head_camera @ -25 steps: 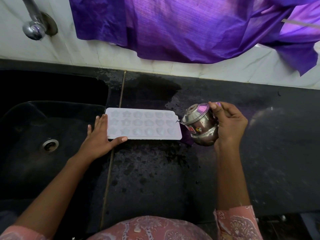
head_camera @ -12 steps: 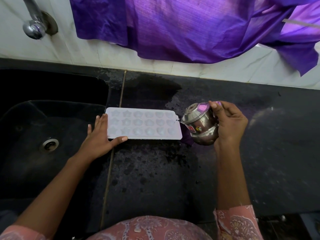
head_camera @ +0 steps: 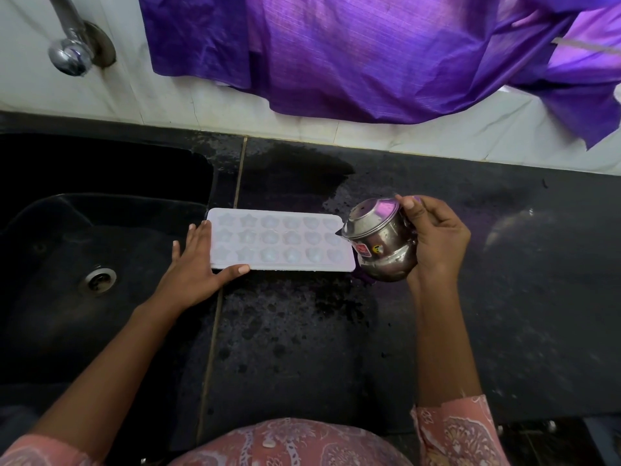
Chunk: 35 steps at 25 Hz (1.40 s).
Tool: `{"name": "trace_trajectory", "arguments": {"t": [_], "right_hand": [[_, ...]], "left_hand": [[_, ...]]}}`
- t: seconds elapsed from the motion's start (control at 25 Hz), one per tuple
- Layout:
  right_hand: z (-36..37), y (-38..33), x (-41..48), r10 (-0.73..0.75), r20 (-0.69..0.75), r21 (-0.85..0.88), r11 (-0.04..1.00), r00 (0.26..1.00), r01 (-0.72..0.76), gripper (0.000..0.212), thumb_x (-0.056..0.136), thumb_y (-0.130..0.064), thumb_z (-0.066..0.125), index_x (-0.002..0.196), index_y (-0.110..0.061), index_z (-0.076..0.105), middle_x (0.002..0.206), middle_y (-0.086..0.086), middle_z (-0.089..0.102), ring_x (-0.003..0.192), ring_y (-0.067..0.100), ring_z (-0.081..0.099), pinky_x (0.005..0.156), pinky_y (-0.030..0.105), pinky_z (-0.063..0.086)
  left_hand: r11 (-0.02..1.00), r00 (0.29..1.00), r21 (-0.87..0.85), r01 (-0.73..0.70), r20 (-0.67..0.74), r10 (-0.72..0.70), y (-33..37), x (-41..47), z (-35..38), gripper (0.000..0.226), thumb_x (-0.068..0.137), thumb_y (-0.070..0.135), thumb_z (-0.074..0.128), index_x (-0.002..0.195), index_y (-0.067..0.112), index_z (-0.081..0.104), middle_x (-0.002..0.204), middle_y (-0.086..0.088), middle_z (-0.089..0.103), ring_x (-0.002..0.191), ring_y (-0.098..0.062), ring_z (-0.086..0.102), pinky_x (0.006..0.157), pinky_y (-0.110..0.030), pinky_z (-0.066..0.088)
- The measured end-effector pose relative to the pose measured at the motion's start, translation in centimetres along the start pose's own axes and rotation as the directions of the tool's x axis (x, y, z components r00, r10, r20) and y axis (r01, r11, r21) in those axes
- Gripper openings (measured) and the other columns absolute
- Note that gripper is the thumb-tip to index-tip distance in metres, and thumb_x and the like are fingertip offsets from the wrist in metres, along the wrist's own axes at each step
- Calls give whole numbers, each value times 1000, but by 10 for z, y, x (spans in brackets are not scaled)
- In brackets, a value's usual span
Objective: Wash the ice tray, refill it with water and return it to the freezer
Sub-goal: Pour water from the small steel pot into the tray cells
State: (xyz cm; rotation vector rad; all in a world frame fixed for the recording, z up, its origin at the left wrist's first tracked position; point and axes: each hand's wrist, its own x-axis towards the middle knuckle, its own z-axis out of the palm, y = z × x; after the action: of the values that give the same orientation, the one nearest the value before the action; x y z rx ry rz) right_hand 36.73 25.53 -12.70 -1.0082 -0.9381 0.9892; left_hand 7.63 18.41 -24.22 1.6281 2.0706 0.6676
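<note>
A white ice tray (head_camera: 279, 242) with star and heart shaped cells lies flat on the wet black counter (head_camera: 302, 331), just right of the sink. My left hand (head_camera: 195, 264) rests against its left end with straight fingers, the thumb stretched along the near edge. My right hand (head_camera: 437, 237) grips a small round steel pot (head_camera: 379, 245), tilted with its mouth toward the tray's right end. The pot's rim hangs over the tray's right edge.
A black sink (head_camera: 67, 264) with a round drain (head_camera: 99, 280) lies at the left. A chrome tap (head_camera: 72, 45) juts from the white wall above it. Purple cloth (head_camera: 369, 52) hangs over the wall behind the counter.
</note>
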Motion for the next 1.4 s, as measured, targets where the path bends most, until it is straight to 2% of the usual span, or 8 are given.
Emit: {"name": "trace_trajectory", "arguments": {"t": [0.56, 0.84, 1.4], "right_hand": [[11, -3, -5, -12, 63, -118, 993, 998, 20, 16, 70, -6, 75, 67, -20, 67, 61, -13, 68, 62, 0, 62, 62, 15, 50], [13, -6, -4, -39, 73, -131, 990, 997, 48, 14, 71, -6, 75, 70, -17, 66, 60, -15, 67, 60, -3, 61, 60, 13, 49], [13, -7, -2, -57, 85, -123, 990, 995, 67, 15, 71, -6, 75, 70, -19, 67, 60, -15, 68, 61, -4, 61, 59, 11, 48]], "left_hand": [[1000, 1000, -10, -11, -12, 11, 0, -1, 0, 118, 61, 77, 43, 150, 15, -4, 160, -1, -2, 144, -11, -12, 114, -39, -11], [1000, 1000, -5, -4, -7, 4, 0, -1, 0, 114, 66, 72, 47, 149, 14, -5, 160, -1, -3, 144, -11, -13, 114, -39, -11], [1000, 1000, -6, -7, -7, 7, -1, -1, 0, 118, 61, 78, 42, 149, 15, -5, 160, -1, -3, 143, -11, -13, 114, -39, -12]]}}
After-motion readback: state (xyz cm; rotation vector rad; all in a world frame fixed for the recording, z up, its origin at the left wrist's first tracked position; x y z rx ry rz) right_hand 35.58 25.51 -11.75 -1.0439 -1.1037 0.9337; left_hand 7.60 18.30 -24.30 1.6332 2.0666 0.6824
